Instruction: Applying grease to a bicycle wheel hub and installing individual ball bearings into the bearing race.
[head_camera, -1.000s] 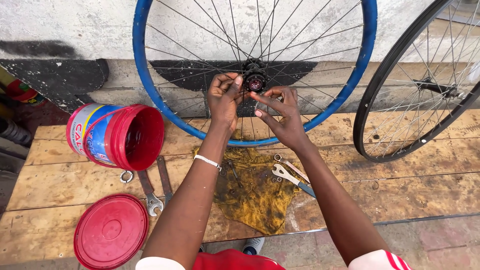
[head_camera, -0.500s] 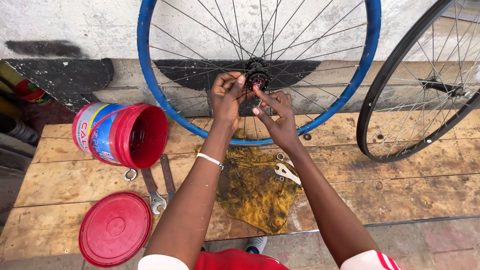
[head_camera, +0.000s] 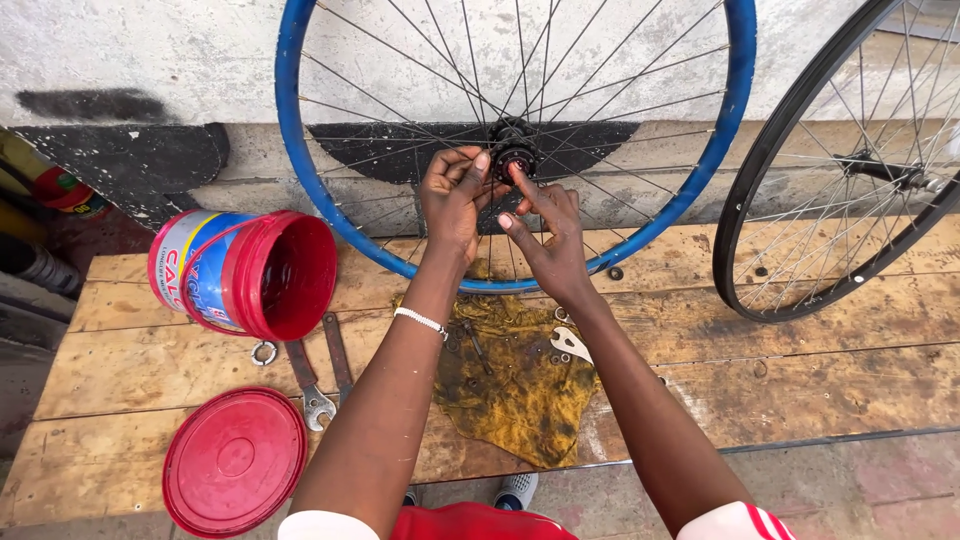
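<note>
Now both hands at hub (head_camera: 513, 152) of blue wheel (head_camera: 322, 205).
Wheel upright vs wall for hub access; left hand (head_camera: 452, 195) fingers pinched on hub, right hand (head_camera: 548, 232) index pressing it.

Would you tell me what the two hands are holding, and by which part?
Both the left hand and right hand have fingertips at the hub of the blue wheel; any small part pinched there cannot be told.

red bucket (head_camera: 250, 275) on its side; red lid (head_camera: 235, 462); wrenches (head_camera: 318, 372); black wheel (head_camera: 850, 170)
</note>
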